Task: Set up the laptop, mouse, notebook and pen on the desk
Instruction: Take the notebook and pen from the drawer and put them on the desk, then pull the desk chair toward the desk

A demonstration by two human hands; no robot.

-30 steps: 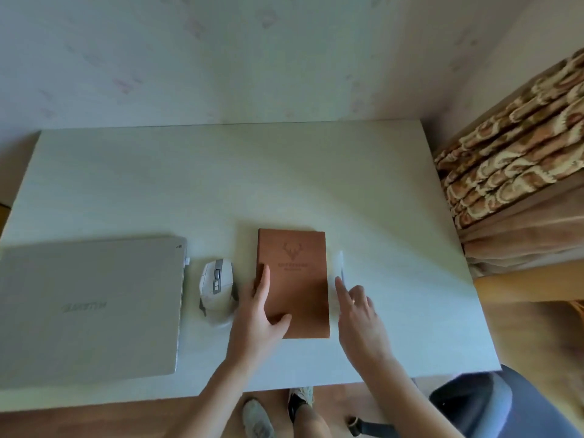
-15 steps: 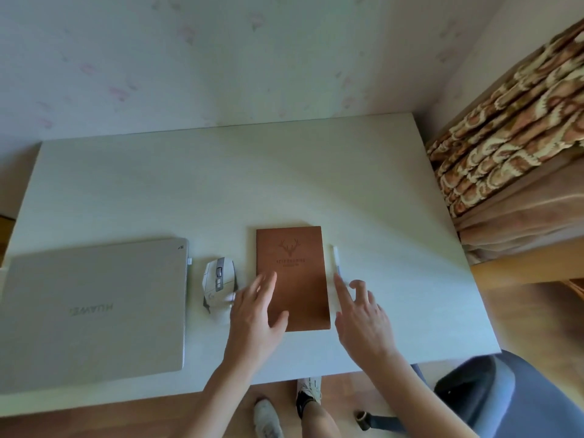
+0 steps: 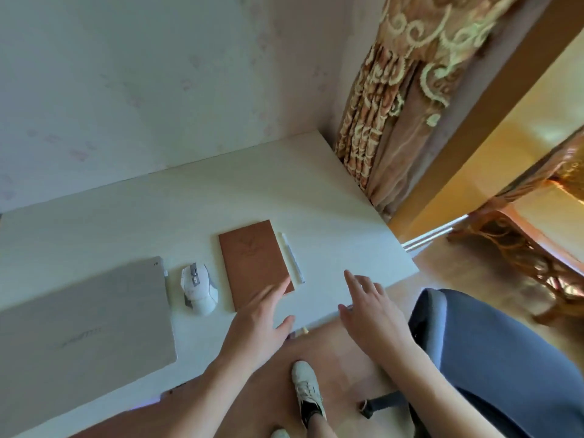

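On the white desk (image 3: 331, 200) a closed silver laptop (image 3: 79, 314) lies at the left. A white mouse (image 3: 198, 287) sits just right of it. A brown notebook (image 3: 254, 259) lies closed beside the mouse, and a white pen (image 3: 291, 257) rests along its right edge. My left hand (image 3: 262, 320) hovers open over the desk's front edge, fingertips blurred over the notebook's near corner. My right hand (image 3: 369, 311) is open with spread fingers right of the pen, holding nothing.
A blue-grey swivel chair (image 3: 493, 352) stands at the right, close to the desk's front corner. Patterned curtains (image 3: 388, 128) hang by the desk's right end. A wall runs behind the desk. My shoe (image 3: 306, 390) is on the wooden floor below.
Both hands have drawn back toward the front edge, off the notebook and the pen. The view has swung up and to the right, tilting the desk.
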